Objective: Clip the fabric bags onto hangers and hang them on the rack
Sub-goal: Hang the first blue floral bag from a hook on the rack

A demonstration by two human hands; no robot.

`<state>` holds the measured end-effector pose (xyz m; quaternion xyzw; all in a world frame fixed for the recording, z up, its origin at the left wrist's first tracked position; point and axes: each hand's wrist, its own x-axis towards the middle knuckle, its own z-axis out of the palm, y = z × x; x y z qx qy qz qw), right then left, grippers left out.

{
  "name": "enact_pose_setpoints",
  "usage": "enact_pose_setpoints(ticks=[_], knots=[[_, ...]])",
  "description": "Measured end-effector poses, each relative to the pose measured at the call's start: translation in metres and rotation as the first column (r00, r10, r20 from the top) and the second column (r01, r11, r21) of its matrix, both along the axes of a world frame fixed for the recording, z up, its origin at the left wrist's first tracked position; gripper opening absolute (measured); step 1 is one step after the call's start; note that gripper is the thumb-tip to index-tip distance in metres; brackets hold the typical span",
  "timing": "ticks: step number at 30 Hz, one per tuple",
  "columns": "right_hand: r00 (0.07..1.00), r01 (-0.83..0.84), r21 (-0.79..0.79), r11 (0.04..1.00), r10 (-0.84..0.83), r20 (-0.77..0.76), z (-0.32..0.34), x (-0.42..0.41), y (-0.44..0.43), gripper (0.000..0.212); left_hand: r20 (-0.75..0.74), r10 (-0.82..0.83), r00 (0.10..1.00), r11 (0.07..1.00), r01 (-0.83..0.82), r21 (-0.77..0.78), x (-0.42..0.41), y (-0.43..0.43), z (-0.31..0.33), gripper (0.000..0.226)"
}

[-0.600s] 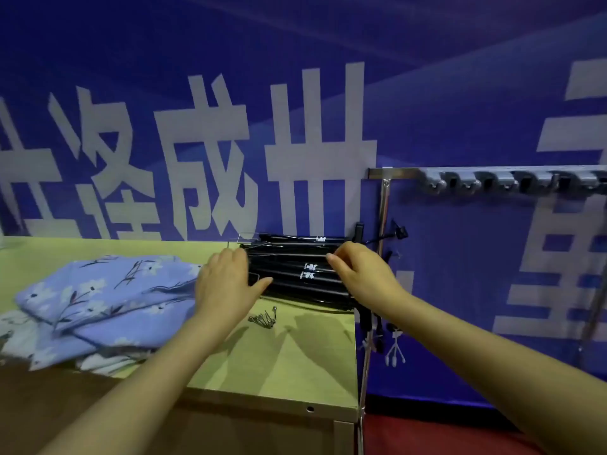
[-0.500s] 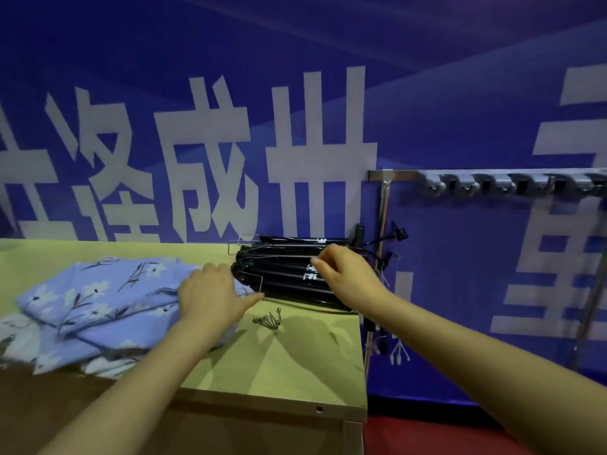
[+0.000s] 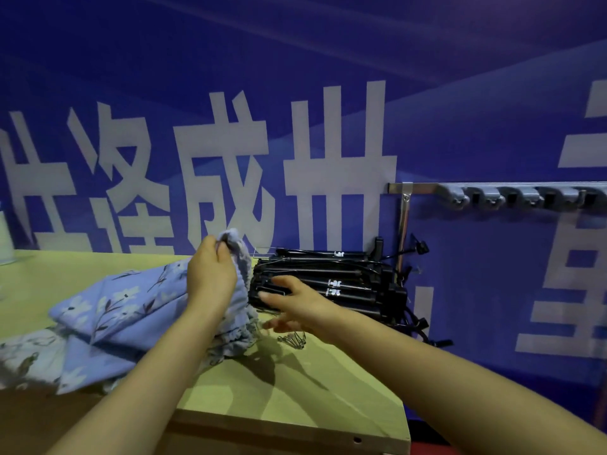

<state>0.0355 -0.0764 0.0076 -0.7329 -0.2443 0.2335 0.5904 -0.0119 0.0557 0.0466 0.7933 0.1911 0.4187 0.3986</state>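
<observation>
Several light-blue floral fabric bags [image 3: 108,310] lie stacked on the left of the yellow-green table [image 3: 295,382]. My left hand [image 3: 212,274] pinches a corner of the top fabric bag [image 3: 241,267] and holds it lifted above the pile. A pile of black clip hangers [image 3: 331,284] lies at the table's back right. My right hand [image 3: 295,307] hovers open in front of the hangers, fingers spread toward the lifted bag, holding nothing. The metal rack [image 3: 492,192] with grey hooks runs along the wall at the right.
A small bunch of metal pins [image 3: 292,339] lies on the table just under my right hand. The rack's upright post [image 3: 404,231] stands right behind the hangers. A blue banner with large white characters covers the wall. The table's front edge runs below my forearms.
My left hand left the hangers, took hold of the top bag's corner and raised it. My right hand came off the hangers and moved left toward the bag.
</observation>
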Motion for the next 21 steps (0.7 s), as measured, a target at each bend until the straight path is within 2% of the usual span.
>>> enact_pose_setpoints(ticks=[3, 5, 6, 9, 13, 15, 17, 21], knots=[[0.993, -0.097, 0.130, 0.987, 0.106, -0.061, 0.004, -0.003, 0.016, 0.056, 0.155, -0.067, 0.986, 0.998, 0.063, 0.026, -0.004, -0.011, 0.015, 0.024], [0.993, -0.113, 0.235, 0.965, 0.118, -0.008, 0.011, -0.008, 0.026, 0.027, 0.255, -0.133, 0.958, 0.991, 0.127, 0.042, -0.008, -0.022, 0.028, 0.024], [0.996, -0.090, 0.290, 0.953, 0.084, 0.034, 0.017, -0.010, 0.029, 0.016, 0.292, -0.167, 0.942, 0.986, 0.163, 0.039, -0.010, -0.029, 0.037, 0.024], [0.975, 0.011, 0.419, 0.908, -0.102, 0.195, 0.044, -0.014, 0.020, 0.028, 0.393, -0.243, 0.887, 0.968, 0.246, 0.044, -0.018, -0.051, 0.067, 0.020], [0.913, 0.045, 0.599, 0.799, -0.276, 0.300, 0.087, -0.015, -0.014, 0.019, 0.517, -0.364, 0.775, 0.920, 0.385, 0.069, -0.030, -0.086, 0.109, 0.023], [0.869, 0.060, 0.647, 0.760, -0.358, 0.340, 0.108, -0.015, -0.032, 0.022, 0.557, -0.457, 0.693, 0.859, 0.506, 0.075, -0.035, -0.106, 0.124, 0.025], [0.821, 0.054, 0.681, 0.730, -0.421, 0.386, 0.125, -0.016, -0.059, 0.025, 0.537, -0.570, 0.622, 0.766, 0.639, 0.074, -0.038, -0.130, 0.135, 0.028], [0.574, 0.188, 0.668, 0.720, -0.632, 0.520, 0.140, -0.019, -0.127, 0.031, 0.504, -0.704, 0.500, 0.546, 0.835, -0.068, -0.035, -0.166, 0.143, 0.036]])
